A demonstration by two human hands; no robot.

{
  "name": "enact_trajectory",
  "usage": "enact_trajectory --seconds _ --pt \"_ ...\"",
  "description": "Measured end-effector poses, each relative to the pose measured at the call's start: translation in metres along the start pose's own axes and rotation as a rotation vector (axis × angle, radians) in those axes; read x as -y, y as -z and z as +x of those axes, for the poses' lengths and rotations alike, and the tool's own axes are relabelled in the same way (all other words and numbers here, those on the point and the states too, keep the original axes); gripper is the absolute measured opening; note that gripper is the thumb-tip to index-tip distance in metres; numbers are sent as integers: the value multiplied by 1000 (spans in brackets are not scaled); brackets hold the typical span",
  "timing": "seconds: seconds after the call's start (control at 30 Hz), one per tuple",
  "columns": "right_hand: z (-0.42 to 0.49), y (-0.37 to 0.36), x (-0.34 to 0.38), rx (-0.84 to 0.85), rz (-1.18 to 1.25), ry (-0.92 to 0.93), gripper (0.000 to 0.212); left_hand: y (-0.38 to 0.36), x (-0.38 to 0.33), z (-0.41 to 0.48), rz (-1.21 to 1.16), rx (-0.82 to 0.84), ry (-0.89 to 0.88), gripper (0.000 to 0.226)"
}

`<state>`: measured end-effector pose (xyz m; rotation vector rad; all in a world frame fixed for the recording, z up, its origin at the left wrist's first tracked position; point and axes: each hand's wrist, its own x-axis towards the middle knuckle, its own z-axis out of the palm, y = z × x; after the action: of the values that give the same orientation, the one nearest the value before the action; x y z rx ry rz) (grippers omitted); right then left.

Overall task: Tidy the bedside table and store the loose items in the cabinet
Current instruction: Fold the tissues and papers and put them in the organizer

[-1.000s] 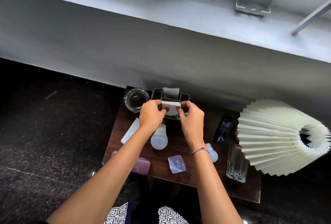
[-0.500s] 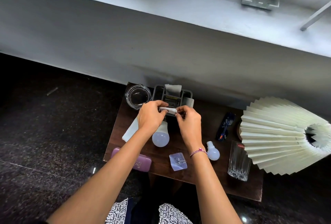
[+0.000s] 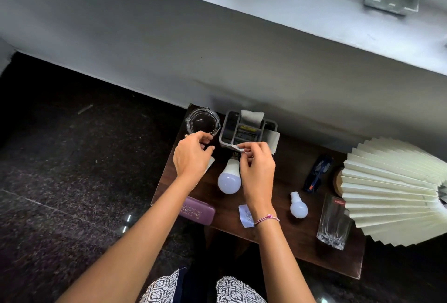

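Observation:
On the dark wooden bedside table (image 3: 278, 237) stands a grey compartment organizer (image 3: 227, 131) with white paper pieces sticking out. My right hand (image 3: 257, 169) pinches a small folded white paper (image 3: 237, 148) at the organizer's front edge. My left hand (image 3: 192, 155) hovers just left of it, fingers apart and holding nothing, over another white paper on the table. A large white bulb (image 3: 229, 179) lies between my hands. A smaller bulb (image 3: 298, 206), a purple glasses case (image 3: 197, 210) and a clear adhesive hook (image 3: 245, 215) lie nearer the front edge.
A glass ashtray (image 3: 202, 122) sits at the back left corner. Dark glasses (image 3: 318, 173) and a cut drinking glass (image 3: 333, 224) are on the right, beside a pleated cream lampshade (image 3: 396, 191). A pale wall runs behind; dark speckled floor lies to the left.
Both hands held the white paper together before. Now my left hand has let go and drawn left, and only my right hand pinches the paper, lower at the organizer's front.

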<state>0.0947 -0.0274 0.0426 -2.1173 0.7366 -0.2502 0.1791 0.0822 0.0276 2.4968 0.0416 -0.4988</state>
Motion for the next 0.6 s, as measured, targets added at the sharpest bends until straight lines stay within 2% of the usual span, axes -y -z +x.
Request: enact_trajectory --seconds 0.13,0.23,0.33,0.6 --pt "-16 -25 15 86 50 57 21 -2 21 1 10 4 40 19" --pt "-26 -49 20 253 45 11 22 -6 36 3 34 25 71 18" --pt "-29 -69 18 456 -60 -21 31 -10 50 6 75 39 104 18" --pt "-17 -97 0 686 -352 -92 36 -21 74 13 163 121 167 18"
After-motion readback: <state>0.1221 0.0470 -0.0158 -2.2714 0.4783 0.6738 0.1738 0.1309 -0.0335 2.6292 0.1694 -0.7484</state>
